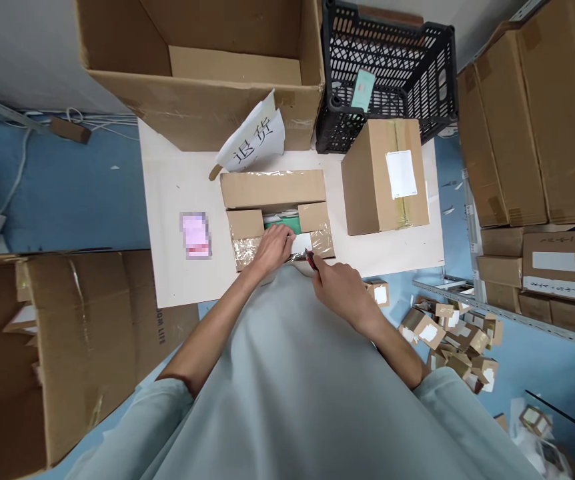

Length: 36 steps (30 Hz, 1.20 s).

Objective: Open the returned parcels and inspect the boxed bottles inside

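1. An opened cardboard box (pixel 273 191) lies at the center of the frame on a pale table (pixel 173 190), its mouth turned up toward the camera, a green packet (pixel 291 225) showing inside.
2. The box's long axis runs left to right across the frame, the right end slightly higher. One long flap spreads toward the top of the frame; short flaps sit at the left and right ends, and shiny tape covers the lower side around a white label (pixel 301 244).
3. The left hand (pixel 275 247) rests at the opening with bent fingers; whether they grip anything cannot be told. The right hand (pixel 340 287) is closed around a red-and-black cutter (pixel 311 259), its tip beside the label.
4. The box sits close to the table's lower edge, against the person's shirt (pixel 312 373). Tabletop stretches to its left, where a blurred pink item (pixel 196 235) lies; a narrower strip separates it from a taped carton (pixel 367 180) at right.
5. A paper sign (pixel 255 141) leans just above the box, before a large open carton (pixel 207 107). A black crate (pixel 392 41) stands at upper right of center.
6. Around the table, a blue floor (pixel 112 193) holds another big carton (pixel 87 333) at lower left and a heap of small parcels (pixel 460 340) at lower right; stacked cartons (pixel 532 127) fill the right side.
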Each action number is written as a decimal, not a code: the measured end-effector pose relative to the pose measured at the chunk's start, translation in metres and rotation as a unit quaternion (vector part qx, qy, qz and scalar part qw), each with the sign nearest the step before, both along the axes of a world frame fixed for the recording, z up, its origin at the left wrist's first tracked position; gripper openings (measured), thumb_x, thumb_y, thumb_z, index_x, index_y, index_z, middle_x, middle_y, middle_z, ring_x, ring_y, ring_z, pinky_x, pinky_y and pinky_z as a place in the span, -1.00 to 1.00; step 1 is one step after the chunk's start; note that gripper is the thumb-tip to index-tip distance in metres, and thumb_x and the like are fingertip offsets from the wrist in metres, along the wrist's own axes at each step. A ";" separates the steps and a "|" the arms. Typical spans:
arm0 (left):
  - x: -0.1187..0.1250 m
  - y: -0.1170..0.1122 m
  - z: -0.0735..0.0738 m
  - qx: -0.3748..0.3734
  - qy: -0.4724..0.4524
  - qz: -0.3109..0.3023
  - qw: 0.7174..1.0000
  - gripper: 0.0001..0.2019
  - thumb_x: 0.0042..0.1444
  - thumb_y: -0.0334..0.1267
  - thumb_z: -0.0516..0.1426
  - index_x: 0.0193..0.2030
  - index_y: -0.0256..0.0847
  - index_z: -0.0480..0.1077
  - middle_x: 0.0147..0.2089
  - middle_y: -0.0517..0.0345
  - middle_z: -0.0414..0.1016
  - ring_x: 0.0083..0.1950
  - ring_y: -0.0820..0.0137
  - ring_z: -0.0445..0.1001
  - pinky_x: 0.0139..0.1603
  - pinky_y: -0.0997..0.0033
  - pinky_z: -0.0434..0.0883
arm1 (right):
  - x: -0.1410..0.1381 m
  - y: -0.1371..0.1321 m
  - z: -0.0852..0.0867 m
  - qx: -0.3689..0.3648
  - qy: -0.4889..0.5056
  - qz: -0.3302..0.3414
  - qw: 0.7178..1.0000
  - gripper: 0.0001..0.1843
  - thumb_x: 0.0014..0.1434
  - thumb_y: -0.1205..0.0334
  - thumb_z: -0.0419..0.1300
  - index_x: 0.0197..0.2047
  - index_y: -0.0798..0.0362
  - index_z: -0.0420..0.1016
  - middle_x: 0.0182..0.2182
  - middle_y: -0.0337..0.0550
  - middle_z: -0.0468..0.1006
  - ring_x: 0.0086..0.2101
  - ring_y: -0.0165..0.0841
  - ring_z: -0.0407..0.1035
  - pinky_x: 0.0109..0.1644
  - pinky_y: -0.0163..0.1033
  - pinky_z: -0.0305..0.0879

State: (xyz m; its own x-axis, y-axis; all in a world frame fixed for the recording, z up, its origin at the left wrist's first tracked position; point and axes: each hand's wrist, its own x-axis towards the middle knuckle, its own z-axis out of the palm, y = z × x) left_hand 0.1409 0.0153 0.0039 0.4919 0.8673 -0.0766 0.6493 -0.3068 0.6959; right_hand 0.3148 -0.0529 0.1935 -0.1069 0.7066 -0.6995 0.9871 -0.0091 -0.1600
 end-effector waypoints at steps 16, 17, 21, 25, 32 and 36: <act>-0.001 -0.003 -0.002 0.038 -0.005 -0.011 0.999 -0.71 0.59 -0.15 -0.08 -0.11 -0.10 0.39 -0.13 -0.07 0.51 -0.04 0.05 0.43 0.06 0.01 0.39 | 0.001 -0.001 -0.008 0.048 0.014 -0.060 0.997 -0.44 0.58 0.31 -0.02 0.55 0.09 0.33 -0.02 0.11 0.79 -0.01 -0.01 0.69 0.03 -0.08 0.49; 0.000 -0.003 -0.003 0.041 -0.003 -0.010 0.999 -0.71 0.59 -0.15 -0.08 -0.11 -0.11 0.39 -0.13 -0.07 0.52 -0.04 0.05 0.43 0.07 0.01 0.39 | -0.002 0.000 -0.012 0.043 0.012 -0.058 0.997 -0.45 0.57 0.32 -0.02 0.54 0.12 0.35 0.01 0.14 0.78 0.01 -0.01 0.69 0.04 -0.08 0.50; 0.003 -0.004 -0.012 0.050 0.017 0.005 0.999 -0.71 0.59 -0.16 -0.08 -0.12 -0.11 0.39 -0.12 -0.10 0.54 -0.06 0.04 0.43 0.05 0.00 0.38 | -0.009 -0.007 -0.013 0.008 -0.009 -0.028 1.000 -0.40 0.58 0.34 -0.04 0.59 0.25 0.25 0.01 0.27 0.76 0.06 0.03 0.68 0.03 -0.05 0.54; 0.006 -0.007 -0.012 0.064 0.022 0.014 0.998 -0.69 0.60 -0.15 -0.09 -0.12 -0.11 0.39 -0.12 -0.10 0.54 -0.07 0.05 0.43 0.02 0.02 0.37 | -0.009 -0.019 -0.013 -0.024 -0.012 0.002 1.000 -0.37 0.56 0.39 -0.04 0.61 0.31 0.23 -0.01 0.32 0.75 0.06 0.01 0.69 0.02 -0.08 0.54; -0.010 -0.030 0.016 0.134 0.015 0.000 0.991 -0.67 0.65 -0.11 -0.09 -0.04 -0.13 0.43 -0.09 -0.06 0.56 -0.07 0.11 0.44 -0.01 0.09 0.41 | 0.029 -0.037 0.007 0.027 0.018 -0.004 0.999 -0.43 0.58 0.24 0.03 0.57 -0.04 0.37 -0.17 0.01 0.80 -0.17 -0.06 0.70 -0.13 -0.17 0.43; -0.021 -0.049 0.020 0.141 0.020 -0.026 0.989 -0.70 0.63 -0.15 -0.04 -0.04 -0.12 0.48 -0.06 -0.06 0.58 -0.04 0.13 0.48 0.03 0.06 0.46 | 0.062 -0.042 0.000 0.101 -0.046 -0.080 0.991 -0.37 0.65 0.13 -0.08 0.69 -0.10 0.13 -0.24 -0.05 0.77 -0.28 -0.10 0.67 -0.17 -0.18 0.41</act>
